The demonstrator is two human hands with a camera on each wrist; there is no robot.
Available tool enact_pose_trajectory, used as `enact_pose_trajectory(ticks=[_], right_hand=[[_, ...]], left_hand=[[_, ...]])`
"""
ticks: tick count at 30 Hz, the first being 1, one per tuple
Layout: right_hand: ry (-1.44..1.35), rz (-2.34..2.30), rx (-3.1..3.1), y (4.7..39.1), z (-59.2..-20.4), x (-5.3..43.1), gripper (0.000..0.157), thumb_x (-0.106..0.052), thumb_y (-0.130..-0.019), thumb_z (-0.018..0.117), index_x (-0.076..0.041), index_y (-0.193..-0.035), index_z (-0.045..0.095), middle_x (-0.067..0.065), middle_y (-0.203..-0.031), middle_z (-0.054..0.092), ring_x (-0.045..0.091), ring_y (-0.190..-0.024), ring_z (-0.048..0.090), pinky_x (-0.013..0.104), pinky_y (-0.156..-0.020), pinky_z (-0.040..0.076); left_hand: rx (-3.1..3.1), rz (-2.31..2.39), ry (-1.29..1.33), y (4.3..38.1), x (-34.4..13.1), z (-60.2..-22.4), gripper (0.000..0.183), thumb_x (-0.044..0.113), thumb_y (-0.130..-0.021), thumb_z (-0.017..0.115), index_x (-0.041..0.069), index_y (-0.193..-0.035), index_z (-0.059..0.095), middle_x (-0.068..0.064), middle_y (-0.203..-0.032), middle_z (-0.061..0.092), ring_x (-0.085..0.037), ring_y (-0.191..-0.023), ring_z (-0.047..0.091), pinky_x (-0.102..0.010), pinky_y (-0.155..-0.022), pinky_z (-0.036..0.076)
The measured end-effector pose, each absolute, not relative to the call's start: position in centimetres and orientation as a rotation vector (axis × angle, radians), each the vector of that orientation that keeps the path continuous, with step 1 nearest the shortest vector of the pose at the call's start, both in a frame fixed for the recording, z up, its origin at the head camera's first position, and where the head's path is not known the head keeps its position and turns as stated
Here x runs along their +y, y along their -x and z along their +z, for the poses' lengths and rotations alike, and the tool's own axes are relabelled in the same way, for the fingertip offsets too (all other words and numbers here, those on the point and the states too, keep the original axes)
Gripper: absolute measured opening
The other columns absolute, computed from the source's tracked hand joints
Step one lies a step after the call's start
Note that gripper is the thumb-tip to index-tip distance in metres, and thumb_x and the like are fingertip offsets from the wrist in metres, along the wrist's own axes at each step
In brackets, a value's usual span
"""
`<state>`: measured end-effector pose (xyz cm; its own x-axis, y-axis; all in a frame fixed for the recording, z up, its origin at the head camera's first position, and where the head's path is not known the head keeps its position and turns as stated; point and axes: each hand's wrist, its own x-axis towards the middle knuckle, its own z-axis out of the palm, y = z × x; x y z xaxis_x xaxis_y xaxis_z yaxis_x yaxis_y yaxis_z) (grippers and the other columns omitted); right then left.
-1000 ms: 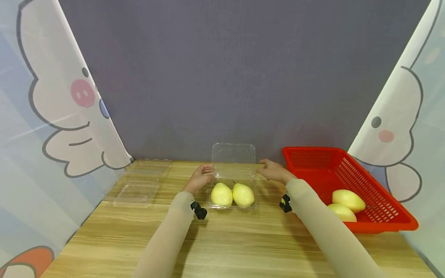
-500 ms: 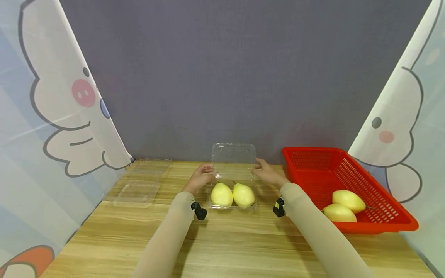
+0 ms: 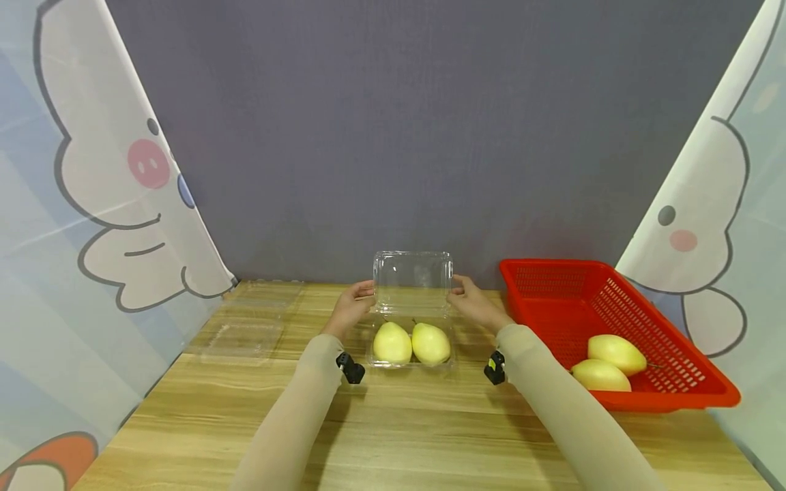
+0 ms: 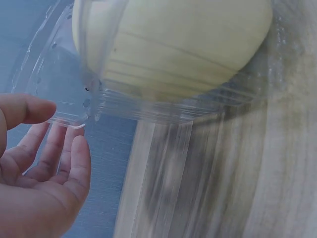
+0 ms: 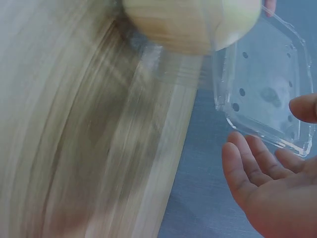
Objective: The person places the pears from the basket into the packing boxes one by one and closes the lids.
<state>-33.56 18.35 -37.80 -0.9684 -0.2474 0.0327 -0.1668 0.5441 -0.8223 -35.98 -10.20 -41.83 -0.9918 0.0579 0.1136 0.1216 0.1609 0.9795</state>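
A clear plastic clamshell box (image 3: 411,365) stands on the wooden table, its lid (image 3: 413,278) raised at the back. Two yellow pears (image 3: 392,343) lie side by side in its base. My left hand (image 3: 355,303) holds the lid's left edge, the thumb (image 4: 34,109) on one side and the fingers (image 4: 52,151) on the other. At the opposite edge is my right hand (image 3: 471,300), its thumb (image 5: 304,108) overlapping the lid and its fingers (image 5: 242,163) bent along the rim. A pear (image 4: 173,44) shows through the plastic in the left wrist view.
To the right stands a red plastic basket (image 3: 552,269) with two pears (image 3: 616,354) inside. Another clear clamshell box (image 3: 242,339) lies open at the left of the table (image 3: 417,436). A grey wall (image 3: 405,136) rises behind the table.
My right hand has come in from the right to the lid's right edge. The lid has tipped slightly forward between both hands. The left hand has stayed at its edge.
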Motion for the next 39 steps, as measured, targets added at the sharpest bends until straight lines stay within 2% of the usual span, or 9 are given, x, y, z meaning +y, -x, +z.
enact_pose_trajectory(ticks=[9,19,30,39], right_hand=[[0.358,-1.426,2.739,33.4,-38.1,18.4,0.061,-0.022,-0.104,0.047,-0.001,-0.156,0.023,0.027,-0.143,0.047,0.042,-0.130,0.047,0.057,-0.107,0.040],[0.306,-1.480,2.796,32.7,-38.3,18.1,0.059,-0.030,-0.104,0.047,-0.002,-0.153,0.031,0.026,-0.141,0.049,0.040,-0.129,0.049,0.055,-0.107,0.041],[0.289,-1.514,2.853,31.8,-38.7,17.8,0.055,-0.028,-0.104,0.046,-0.004,-0.152,0.035,0.025,-0.140,0.051,0.039,-0.127,0.052,0.055,-0.105,0.043],[0.309,-1.520,2.894,31.1,-38.6,17.8,0.049,-0.027,-0.104,0.045,-0.003,-0.147,0.041,0.024,-0.136,0.055,0.039,-0.125,0.053,0.054,-0.105,0.043]], left_hand=[[-2.367,-2.027,0.187,35.6,-10.5,-41.6,0.047,0.007,-0.098,0.061,0.004,-0.144,0.052,-0.019,-0.132,0.057,-0.033,-0.119,0.055,-0.048,-0.099,0.049],[-2.420,-2.030,0.264,34.8,-10.9,-41.2,0.048,0.012,-0.102,0.055,0.007,-0.148,0.046,-0.023,-0.144,0.049,-0.036,-0.128,0.050,-0.056,-0.106,0.043],[-2.437,-2.048,0.315,34.1,-11.5,-40.9,0.045,0.018,-0.104,0.054,0.009,-0.148,0.047,-0.021,-0.148,0.047,-0.033,-0.134,0.045,-0.053,-0.109,0.041],[-2.410,-2.064,0.309,33.7,-11.4,-40.9,0.045,0.018,-0.103,0.054,0.001,-0.145,0.047,-0.023,-0.145,0.049,-0.032,-0.134,0.046,-0.051,-0.110,0.040]])
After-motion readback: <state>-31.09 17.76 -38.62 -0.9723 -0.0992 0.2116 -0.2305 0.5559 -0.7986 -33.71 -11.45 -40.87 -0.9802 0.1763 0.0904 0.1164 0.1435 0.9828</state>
